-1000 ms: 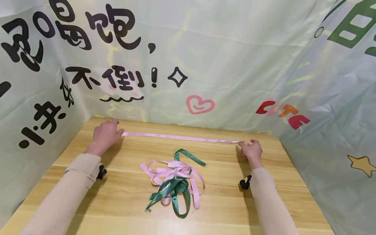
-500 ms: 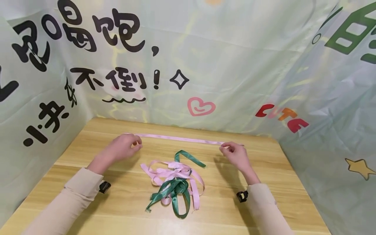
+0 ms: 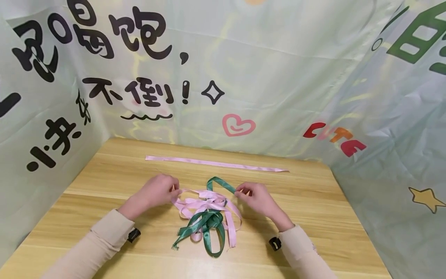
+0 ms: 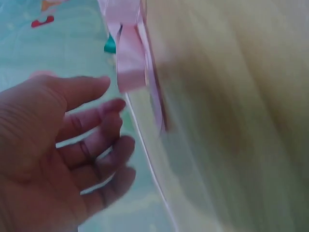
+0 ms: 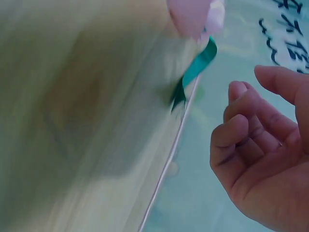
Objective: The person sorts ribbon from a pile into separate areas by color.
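A tangled pile of pink ribbon (image 3: 209, 200) and green ribbon (image 3: 212, 221) lies mid-table. My left hand (image 3: 159, 190) is at the pile's left, by a pink ribbon end. In the left wrist view, that hand (image 4: 72, 140) has loosely bent fingers, with a gap between thumb and index finger and no ribbon between them. My right hand (image 3: 257, 197) is beside the free green end at the pile's upper right. The right wrist view shows its thumb and fingers (image 5: 236, 130) apart, with the frayed green tip (image 5: 177, 96) clear of them.
One pink ribbon strip (image 3: 216, 163) lies straight along the back of the wooden table (image 3: 139, 252). A printed cloth (image 3: 278, 77) hangs behind the table and at both sides. Each wrist wears a small black camera (image 3: 134, 235).
Both hands have left the straight pink strip's ends and come inward and nearer to the tangled pile. The strip stays lying at the back.
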`<action>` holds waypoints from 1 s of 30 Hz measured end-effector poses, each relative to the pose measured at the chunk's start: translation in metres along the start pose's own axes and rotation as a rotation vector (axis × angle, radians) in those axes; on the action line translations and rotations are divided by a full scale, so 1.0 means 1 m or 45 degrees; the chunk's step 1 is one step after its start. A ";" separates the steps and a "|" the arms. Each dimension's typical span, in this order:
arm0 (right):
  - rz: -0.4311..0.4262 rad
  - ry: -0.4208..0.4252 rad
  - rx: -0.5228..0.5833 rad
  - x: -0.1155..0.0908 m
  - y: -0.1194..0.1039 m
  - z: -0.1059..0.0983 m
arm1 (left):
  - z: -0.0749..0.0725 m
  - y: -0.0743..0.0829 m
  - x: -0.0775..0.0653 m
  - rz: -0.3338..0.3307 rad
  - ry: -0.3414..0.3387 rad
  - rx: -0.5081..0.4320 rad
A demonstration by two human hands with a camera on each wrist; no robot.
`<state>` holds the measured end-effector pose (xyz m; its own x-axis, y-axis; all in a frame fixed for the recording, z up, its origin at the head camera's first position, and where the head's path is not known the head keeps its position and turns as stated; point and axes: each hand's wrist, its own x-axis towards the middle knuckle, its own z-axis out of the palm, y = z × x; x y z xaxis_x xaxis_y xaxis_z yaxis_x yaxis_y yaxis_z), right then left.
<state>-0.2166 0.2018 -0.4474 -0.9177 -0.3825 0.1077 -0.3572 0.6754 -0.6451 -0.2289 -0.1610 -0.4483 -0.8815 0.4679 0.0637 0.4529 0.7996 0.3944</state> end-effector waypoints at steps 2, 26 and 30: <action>-0.036 -0.045 -0.008 0.000 -0.005 0.006 | 0.004 0.004 0.000 -0.045 0.018 0.034; -0.276 0.001 -0.041 0.023 -0.059 0.046 | 0.016 0.019 0.006 0.092 0.164 -0.019; -0.294 -0.010 -0.112 0.032 -0.068 0.057 | 0.014 0.022 0.006 0.124 0.208 -0.036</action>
<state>-0.2121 0.1074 -0.4432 -0.8086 -0.5378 0.2386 -0.5715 0.6217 -0.5356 -0.2223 -0.1356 -0.4524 -0.8448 0.4731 0.2498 0.5350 0.7415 0.4049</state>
